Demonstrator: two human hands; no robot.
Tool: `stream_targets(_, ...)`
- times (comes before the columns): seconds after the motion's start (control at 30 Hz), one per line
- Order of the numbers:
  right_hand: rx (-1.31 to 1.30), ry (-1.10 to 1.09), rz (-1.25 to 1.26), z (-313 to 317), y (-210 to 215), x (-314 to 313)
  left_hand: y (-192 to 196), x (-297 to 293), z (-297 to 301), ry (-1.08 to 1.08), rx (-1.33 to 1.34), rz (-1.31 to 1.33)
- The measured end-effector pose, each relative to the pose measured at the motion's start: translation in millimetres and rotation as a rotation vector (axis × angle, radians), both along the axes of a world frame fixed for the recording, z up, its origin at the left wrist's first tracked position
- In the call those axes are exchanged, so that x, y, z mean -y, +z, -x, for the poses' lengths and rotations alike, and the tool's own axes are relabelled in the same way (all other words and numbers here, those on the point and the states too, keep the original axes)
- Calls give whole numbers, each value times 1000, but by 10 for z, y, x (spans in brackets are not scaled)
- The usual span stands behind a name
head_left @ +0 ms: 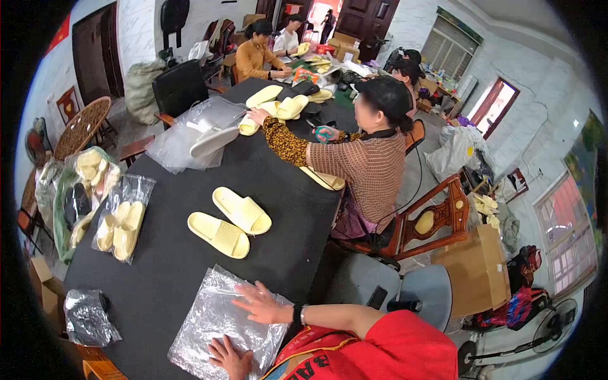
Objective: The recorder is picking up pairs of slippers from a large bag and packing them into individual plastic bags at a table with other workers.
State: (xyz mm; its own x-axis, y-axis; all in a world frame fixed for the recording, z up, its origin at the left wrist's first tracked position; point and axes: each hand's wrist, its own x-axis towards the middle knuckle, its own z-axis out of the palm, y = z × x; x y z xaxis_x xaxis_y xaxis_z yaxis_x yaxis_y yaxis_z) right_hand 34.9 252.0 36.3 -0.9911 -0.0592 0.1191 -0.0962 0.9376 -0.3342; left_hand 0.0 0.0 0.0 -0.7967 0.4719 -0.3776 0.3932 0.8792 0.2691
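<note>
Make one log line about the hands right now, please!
left hand: open, spread on clear bag | right hand: open, on same bag | bag: on black table | yellow slippers: pair, beyond bag

A head-worn fisheye looks down across the table [158,266].

marbled walls [522,95], carved chair [457,208], barred window [567,228]

The place appears to be a small workshop, with several people [367,158] seated along a long black table [161,259] amid pale yellow slippers [215,234], clear plastic bags [204,310], cardboard boxes [478,272] and bulging sacks [140,88].
</note>
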Motion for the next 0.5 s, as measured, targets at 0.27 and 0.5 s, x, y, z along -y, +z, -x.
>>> stream_targets(0.27, -305, -1184, 767, -1488, 1497, -1804, 253, -109, -65, -62, 35, -82)
stream_targets(0.5, -1184, -1700, 682, -5969, 1656, -3449, 454, -116, -224, -46, -86, -73)
